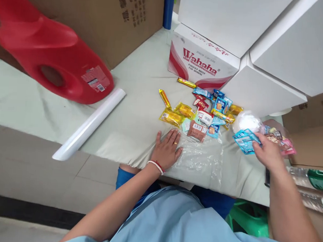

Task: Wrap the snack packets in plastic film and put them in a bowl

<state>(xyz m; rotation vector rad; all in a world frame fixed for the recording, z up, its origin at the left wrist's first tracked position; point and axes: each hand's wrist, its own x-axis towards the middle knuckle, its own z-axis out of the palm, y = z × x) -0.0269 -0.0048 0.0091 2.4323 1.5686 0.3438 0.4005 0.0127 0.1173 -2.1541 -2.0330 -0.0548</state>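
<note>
My left hand (166, 149) lies flat with its fingers spread on the table, touching the edge of a clear plastic bag (199, 162). In my right hand (268, 152) is a light blue snack packet (245, 140), pinched between thumb and fingers. Behind that packet stands a white round roll or cup (247, 121), partly hidden. Just past my left fingertips lies a pile of wrapped snacks, among them yellow packets (171, 116), a brown packet (197, 131) and a blue biscuit packet (220, 105). More pink packets (286, 146) lie beyond my right hand.
A red jug (57, 52) and a white roll (89, 125) are on the left. Behind the snacks stand a Wahaha carton (201, 60) and white boxes (295, 48). At the back left is a large cardboard box (101, 22). Plastic bottles (309, 177) lie at the right.
</note>
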